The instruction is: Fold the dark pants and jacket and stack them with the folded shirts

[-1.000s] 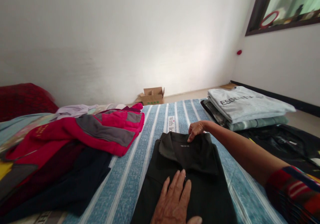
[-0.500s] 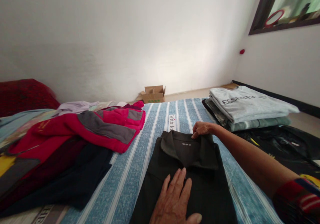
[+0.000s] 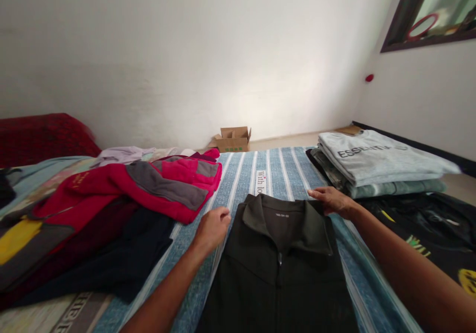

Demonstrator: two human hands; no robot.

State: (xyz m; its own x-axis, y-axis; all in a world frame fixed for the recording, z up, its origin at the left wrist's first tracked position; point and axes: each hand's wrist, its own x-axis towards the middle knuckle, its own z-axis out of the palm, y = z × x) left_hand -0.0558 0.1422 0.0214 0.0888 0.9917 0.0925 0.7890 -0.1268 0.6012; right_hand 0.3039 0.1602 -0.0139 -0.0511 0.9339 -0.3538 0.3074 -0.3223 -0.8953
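The dark zip jacket (image 3: 282,273) is lying front-up on the striped bedspread (image 3: 277,166), right in front of the person, with its collar (image 3: 256,214) pointing toward the far wall. The left hand (image 3: 212,226) is sitting at the jacket's left shoulder edge with the fingers curled in. Whether they are pinching cloth or only pressing beside it, I cannot tell. The right hand (image 3: 330,200) is resting on the right collar corner, fingers stretched flat and slack, gripping nothing.

To the left, a red-and-grey jacket (image 3: 163,189) is heaped over darker clothes, near the left hand but apart from it. To the right, a folded stack (image 3: 375,159) with a grey printed T-shirt on top is sitting just beyond the right hand, and a black printed garment (image 3: 420,224) is lying beside the right forearm.

The hands seem to be squaring the shoulders. In my judgement this is going best if both sides are being drawn outward evenly — one-sided pulling is likely to skew the zip line. The bedspread's stripes (running parallel to the zip) are offering a handy guide for straightness. Light, flat pressure is probably suiting the collar better than a tight pinch.
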